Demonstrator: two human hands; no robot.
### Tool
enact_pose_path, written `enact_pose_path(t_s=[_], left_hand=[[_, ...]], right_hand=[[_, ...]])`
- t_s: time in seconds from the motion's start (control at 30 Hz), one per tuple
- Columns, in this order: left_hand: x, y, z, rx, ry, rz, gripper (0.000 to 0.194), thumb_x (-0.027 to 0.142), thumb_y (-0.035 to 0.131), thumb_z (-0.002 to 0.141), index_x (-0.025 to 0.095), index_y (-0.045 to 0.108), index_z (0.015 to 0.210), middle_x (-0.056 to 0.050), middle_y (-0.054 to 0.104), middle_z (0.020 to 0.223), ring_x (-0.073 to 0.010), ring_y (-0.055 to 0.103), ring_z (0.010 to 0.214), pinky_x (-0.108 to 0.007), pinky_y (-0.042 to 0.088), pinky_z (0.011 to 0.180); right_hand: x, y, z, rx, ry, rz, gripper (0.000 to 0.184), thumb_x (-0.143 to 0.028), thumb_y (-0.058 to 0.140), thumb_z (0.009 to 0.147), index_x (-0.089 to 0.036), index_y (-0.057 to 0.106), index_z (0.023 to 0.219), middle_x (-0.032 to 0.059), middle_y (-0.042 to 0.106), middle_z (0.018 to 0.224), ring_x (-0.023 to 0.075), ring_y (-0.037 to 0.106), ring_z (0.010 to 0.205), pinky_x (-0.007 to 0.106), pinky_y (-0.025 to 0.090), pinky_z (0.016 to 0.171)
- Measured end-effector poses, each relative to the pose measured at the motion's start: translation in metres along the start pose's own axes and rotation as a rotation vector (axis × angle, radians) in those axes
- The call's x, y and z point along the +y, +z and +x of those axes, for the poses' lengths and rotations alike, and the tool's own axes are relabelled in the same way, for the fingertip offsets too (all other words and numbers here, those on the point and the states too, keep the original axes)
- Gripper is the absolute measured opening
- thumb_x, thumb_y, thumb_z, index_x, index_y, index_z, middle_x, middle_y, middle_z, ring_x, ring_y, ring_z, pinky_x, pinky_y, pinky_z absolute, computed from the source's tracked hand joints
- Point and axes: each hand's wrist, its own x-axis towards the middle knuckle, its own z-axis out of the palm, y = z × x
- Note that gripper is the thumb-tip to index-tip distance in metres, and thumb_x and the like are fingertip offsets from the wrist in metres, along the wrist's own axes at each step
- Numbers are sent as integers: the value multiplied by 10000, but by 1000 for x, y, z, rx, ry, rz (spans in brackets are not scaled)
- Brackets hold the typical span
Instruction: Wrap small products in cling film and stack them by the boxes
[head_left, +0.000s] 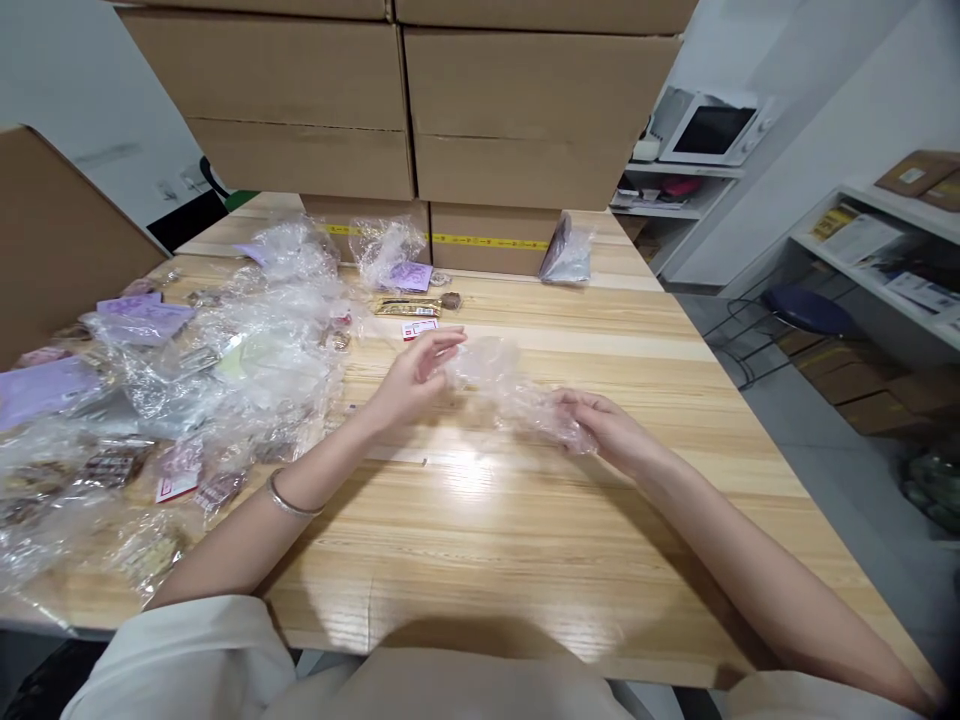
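Both my hands hold a clear, crumpled plastic bag (501,388) just above the wooden table (525,520). My left hand (414,375) pinches its left end with thumb and fingers closed; a silver bangle sits on that wrist. My right hand (600,425) grips the bag's right end, fingers curled round the film. The bag looks empty, though its inside is hard to make out. A small red-and-white card (418,328) and a gold-wrapped bar (405,307) lie on the table just beyond my left hand.
A heap of clear bags with purple cards and small packets (180,380) covers the table's left side. Stacked cardboard boxes (465,110) stand at the far edge, another box (52,230) at left. Shelves (885,250), a microwave (712,125) and a blue stool (806,310) are on the right.
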Motion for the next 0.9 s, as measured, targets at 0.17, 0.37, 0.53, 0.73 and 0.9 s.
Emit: enact_pose_path(t_s=[0.17,0.37,0.53,0.73,0.9], left_hand=[[-16,-26,10,439,12,219,378,105,434,688,195,546,1038,-83,636,1145,-189,605,1153,-400,443,1083],[-25,-56,11,538,58,810,320,112,435,834,219,600,1087,-103,542,1284,-242,449,1321,-431,335,1151],[-12,-48,8,421,-275,1118,428,452,385,954,133,641,1081,-215,613,1146,-377,574,1134,-512,424,980],[-7,-35,5,-113,-653,849,709,765,309,859,211,628,553,-94,653,620,-294,655,690,-390,461,728],[-6,-17,1,-285,-330,348,368,549,594,800,189,645,743,-35,691,764,-202,638,756,-315,482,725]], right_hand=[[22,-8,-10,331,-160,110,274,-335,619,772,-249,684,1024,-7,662,809,117,492,528,263,478,490],[45,-16,-43,309,-51,-74,324,-450,614,837,-227,666,1066,28,664,780,186,596,620,337,532,567],[22,-17,-74,-415,1,-553,456,-441,690,836,-263,642,1253,84,655,1210,261,623,1099,450,483,988],[5,-6,-69,-614,-151,-634,460,-290,587,903,-335,568,1361,47,519,1437,241,452,1355,453,336,1138],[18,-1,-41,-564,-200,-491,282,-240,488,897,-261,698,1084,47,584,1353,226,512,1286,462,370,1113]])
